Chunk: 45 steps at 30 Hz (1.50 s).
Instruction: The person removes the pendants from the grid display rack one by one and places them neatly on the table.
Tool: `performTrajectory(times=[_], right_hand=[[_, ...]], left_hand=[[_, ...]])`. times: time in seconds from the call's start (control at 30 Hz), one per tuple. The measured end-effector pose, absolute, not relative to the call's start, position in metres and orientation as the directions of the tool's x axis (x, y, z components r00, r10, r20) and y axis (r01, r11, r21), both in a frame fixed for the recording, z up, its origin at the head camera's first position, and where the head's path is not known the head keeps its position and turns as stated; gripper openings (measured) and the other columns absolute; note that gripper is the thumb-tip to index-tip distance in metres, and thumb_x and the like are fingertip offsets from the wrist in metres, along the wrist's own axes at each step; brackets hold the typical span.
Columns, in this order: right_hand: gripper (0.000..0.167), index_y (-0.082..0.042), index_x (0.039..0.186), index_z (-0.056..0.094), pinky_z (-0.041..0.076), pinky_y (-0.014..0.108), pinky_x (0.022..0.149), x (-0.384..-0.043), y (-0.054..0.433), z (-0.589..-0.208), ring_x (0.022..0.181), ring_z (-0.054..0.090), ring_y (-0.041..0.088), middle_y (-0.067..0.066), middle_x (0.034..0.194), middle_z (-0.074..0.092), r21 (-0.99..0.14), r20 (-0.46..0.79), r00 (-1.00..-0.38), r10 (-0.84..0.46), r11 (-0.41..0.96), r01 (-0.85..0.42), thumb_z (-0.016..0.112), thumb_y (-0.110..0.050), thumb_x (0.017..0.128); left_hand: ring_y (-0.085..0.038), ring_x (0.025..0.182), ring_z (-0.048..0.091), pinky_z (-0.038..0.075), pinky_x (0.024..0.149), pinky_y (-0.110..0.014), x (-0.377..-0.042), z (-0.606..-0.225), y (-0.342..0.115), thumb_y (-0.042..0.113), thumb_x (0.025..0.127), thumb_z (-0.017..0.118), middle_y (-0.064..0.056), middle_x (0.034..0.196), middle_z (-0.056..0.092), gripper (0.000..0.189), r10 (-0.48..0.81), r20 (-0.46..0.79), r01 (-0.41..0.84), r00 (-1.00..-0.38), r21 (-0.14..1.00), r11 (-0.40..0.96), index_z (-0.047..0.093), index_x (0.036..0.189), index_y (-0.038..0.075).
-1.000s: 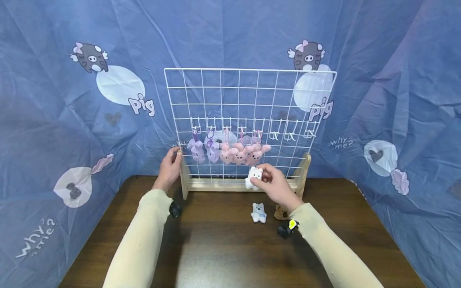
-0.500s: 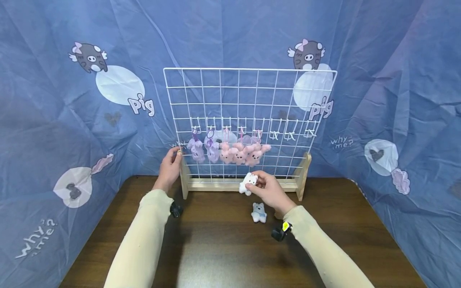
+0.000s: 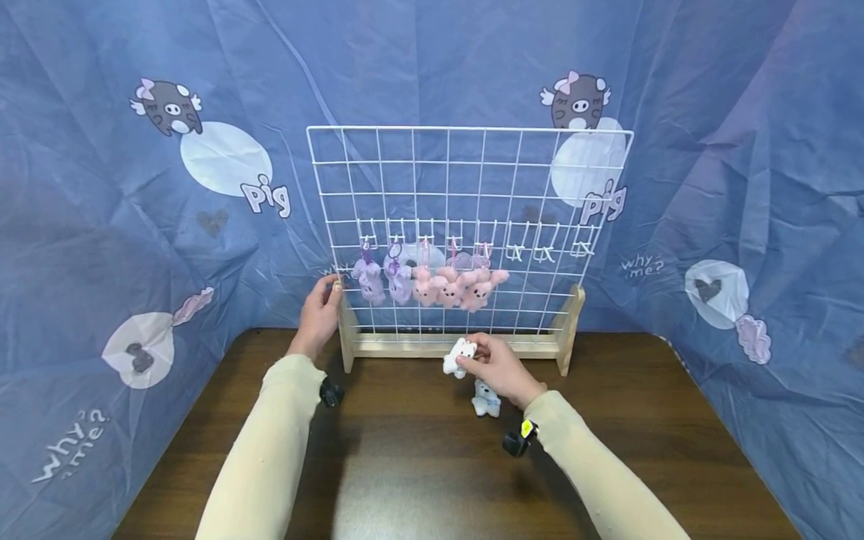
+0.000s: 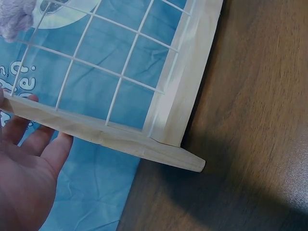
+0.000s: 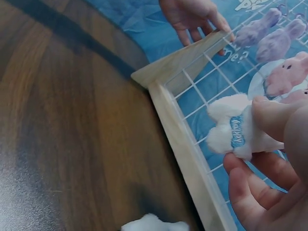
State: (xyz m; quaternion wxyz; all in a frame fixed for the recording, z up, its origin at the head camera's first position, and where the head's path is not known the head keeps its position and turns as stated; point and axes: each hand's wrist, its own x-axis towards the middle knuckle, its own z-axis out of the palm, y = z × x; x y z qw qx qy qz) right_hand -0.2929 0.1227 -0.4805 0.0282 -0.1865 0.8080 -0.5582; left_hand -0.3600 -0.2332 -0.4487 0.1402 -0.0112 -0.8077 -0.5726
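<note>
Blue cloth (image 3: 432, 60) hangs beyond the brown table (image 3: 405, 465); left hand (image 3: 319, 316) grips left wooden post (image 3: 346, 337), right hand (image 3: 502, 369) pinches white bear (image 3: 455, 356).

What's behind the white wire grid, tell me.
Behind the wire grid, blue cloth shows through, printed with pale ovals and lettering. The purple plush toys and pink plush toys hanging in front cover patches of it; those can't be seen.
</note>
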Motion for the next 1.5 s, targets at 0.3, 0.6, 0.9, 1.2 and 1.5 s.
performTrajectory(times=[0.3,0.6,0.9,1.2,1.5], right_hand=[[0.034,0.007,0.122,0.065,0.053,0.024,0.063,-0.298,0.116,-0.5,0.076,0.063,0.016,0.013,0.095,0.071,-0.921,0.103,-0.934,-0.341,0.323,-0.219,0.079,-0.007,0.094],[0.032,0.005,0.114,0.063,0.055,0.024,0.063,-0.298,0.113,-0.511,0.076,0.067,0.014,0.012,0.092,0.074,-0.881,0.129,-0.907,-0.4,0.375,-0.29,0.082,-0.007,0.091],[0.029,-0.003,0.104,0.067,0.052,0.026,0.058,-0.295,0.103,-0.517,0.062,0.06,0.009,0.001,0.08,0.069,-0.771,0.131,-0.906,-0.403,0.533,-0.349,0.088,-0.013,0.087],[0.027,-0.008,0.099,0.067,0.046,0.028,0.065,-0.291,0.097,-0.519,0.069,0.053,0.009,-0.006,0.074,0.061,-0.631,0.151,-0.889,-0.433,0.65,-0.424,0.089,-0.017,0.086],[0.031,-0.003,0.109,0.07,0.051,0.032,0.072,-0.289,0.093,-0.52,0.077,0.061,0.014,0.0,0.084,0.069,-0.543,0.141,-0.877,-0.459,0.705,-0.456,0.087,-0.014,0.087]], left_hand=[[-0.035,0.142,0.049,0.038,0.116,-0.054,-0.36,-0.449,-0.234,0.029,0.115,0.043,-0.022,0.148,0.059,0.041,-0.145,0.235,0.174,-0.961,0.924,0.341,0.05,0.151,0.01],[-0.034,0.141,0.049,0.038,0.116,-0.053,-0.359,-0.449,-0.233,0.025,0.115,0.044,-0.022,0.148,0.058,0.04,-0.145,0.233,0.176,-0.962,0.929,0.326,0.051,0.151,0.01],[-0.034,0.139,0.05,0.039,0.114,-0.052,-0.359,-0.449,-0.233,0.024,0.115,0.043,-0.023,0.147,0.059,0.039,-0.153,0.234,0.176,-0.96,0.93,0.321,0.051,0.15,0.009],[-0.032,0.134,0.052,0.041,0.109,-0.049,-0.36,-0.45,-0.233,0.024,0.115,0.043,-0.022,0.146,0.06,0.04,-0.155,0.23,0.17,-0.961,0.931,0.324,0.05,0.151,0.009],[-0.033,0.138,0.05,0.04,0.112,-0.052,-0.36,-0.449,-0.234,0.026,0.115,0.043,-0.022,0.15,0.057,0.04,-0.148,0.209,0.153,-0.967,0.935,0.321,0.049,0.151,0.011]])
